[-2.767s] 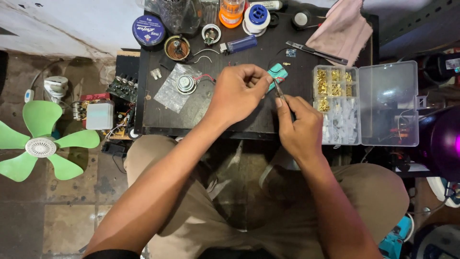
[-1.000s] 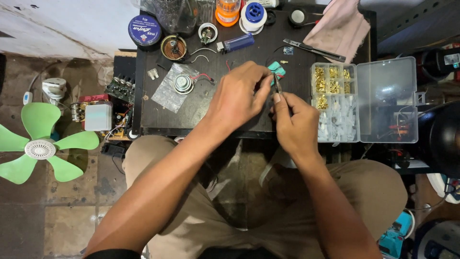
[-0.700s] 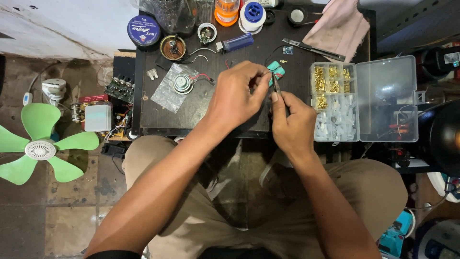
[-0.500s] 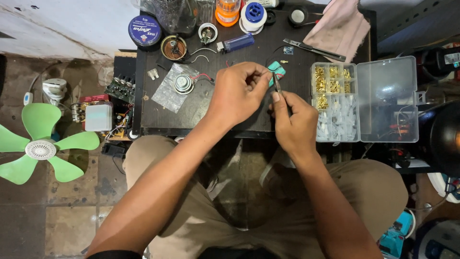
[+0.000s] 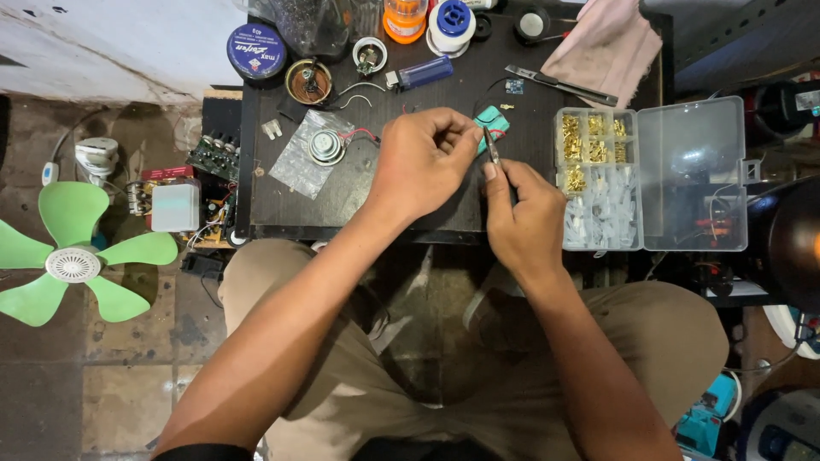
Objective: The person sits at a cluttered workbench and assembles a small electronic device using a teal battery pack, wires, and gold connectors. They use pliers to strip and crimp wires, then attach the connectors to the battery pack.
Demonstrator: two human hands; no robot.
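My left hand rests over the dark worktable, fingers pinched on a small teal part. My right hand grips thin metal tweezers whose tip meets that teal part. A small round speaker with red and black wires lies on a clear plastic bag just left of my left hand. What sits between my left fingertips is mostly hidden.
A clear compartment box with brass terminals and white connectors stands open at the right. Tins, a blue lighter, solder spool, a knife and pink cloth line the back. A green fan blade lies on the floor left.
Both hands have stayed close together at the teal part, with only slight shifts; the tweezers' tip has stayed on it.
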